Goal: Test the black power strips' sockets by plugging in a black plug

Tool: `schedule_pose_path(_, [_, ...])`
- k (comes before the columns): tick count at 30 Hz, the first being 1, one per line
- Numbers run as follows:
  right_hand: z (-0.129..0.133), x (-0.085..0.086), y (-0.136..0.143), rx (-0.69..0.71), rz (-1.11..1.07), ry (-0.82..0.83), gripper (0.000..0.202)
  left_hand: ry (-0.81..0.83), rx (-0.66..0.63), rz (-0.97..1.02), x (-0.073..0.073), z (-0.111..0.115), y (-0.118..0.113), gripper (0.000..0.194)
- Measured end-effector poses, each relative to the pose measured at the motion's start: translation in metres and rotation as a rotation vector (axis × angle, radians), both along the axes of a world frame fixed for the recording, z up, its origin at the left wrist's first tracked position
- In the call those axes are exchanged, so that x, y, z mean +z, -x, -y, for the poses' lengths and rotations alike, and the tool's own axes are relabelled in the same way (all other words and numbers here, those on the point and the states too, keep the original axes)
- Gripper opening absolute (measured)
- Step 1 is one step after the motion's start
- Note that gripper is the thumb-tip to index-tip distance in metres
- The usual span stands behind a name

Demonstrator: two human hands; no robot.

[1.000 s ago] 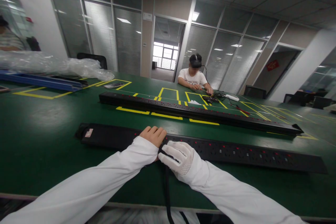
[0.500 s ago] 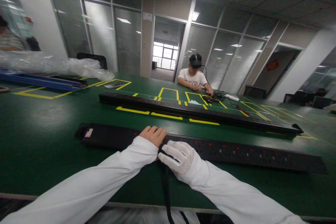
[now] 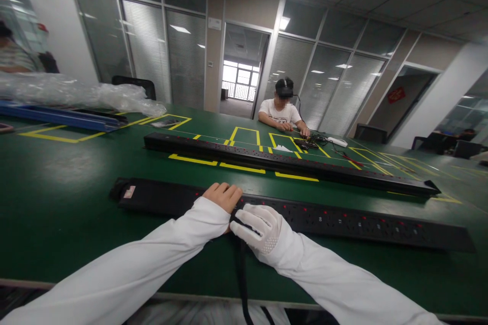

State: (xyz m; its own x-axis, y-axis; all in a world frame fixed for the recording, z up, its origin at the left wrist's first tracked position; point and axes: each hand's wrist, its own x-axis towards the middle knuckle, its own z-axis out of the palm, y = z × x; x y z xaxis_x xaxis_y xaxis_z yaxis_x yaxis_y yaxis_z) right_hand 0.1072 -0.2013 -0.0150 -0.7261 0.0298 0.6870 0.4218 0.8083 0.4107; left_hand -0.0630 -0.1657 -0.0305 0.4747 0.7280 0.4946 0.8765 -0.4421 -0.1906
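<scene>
A long black power strip (image 3: 160, 198) lies across the table before me, with a row of sockets and small red lights along it. Over its middle rests my bare left hand (image 3: 224, 196), the fingers bent round the far edge. Beside it my right hand (image 3: 259, 228), in a white glove, is closed on a black plug (image 3: 247, 227) at the strip's near side. Most of the plug is hidden by the fingers. From under that hand a black cable (image 3: 242, 274) hangs down past the table's front edge.
Farther back on the green table (image 3: 76, 172) lies a second long power strip (image 3: 274, 159). Clear plastic wrap (image 3: 87, 94) and blue rails (image 3: 61, 116) are at the left. Opposite me a person (image 3: 280, 109) handles dark cables (image 3: 316, 139) near a white power strip (image 3: 337, 141).
</scene>
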Motion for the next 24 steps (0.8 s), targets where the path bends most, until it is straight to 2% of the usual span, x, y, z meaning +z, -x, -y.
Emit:
schedule_pose_path(7, [-0.0024,0.0016,0.0004,-0.004,-0.004,-0.002,0.020,-0.032,0.008,-0.001,-0.0004,-0.0001,-0.0010,0.027])
schedule_pose_path(24, [-0.0010,-0.0019,-0.0011,-0.015,0.020,-0.001,0.022,0.032,-0.036,-0.035,0.0016,-0.0015,0.0019,0.035])
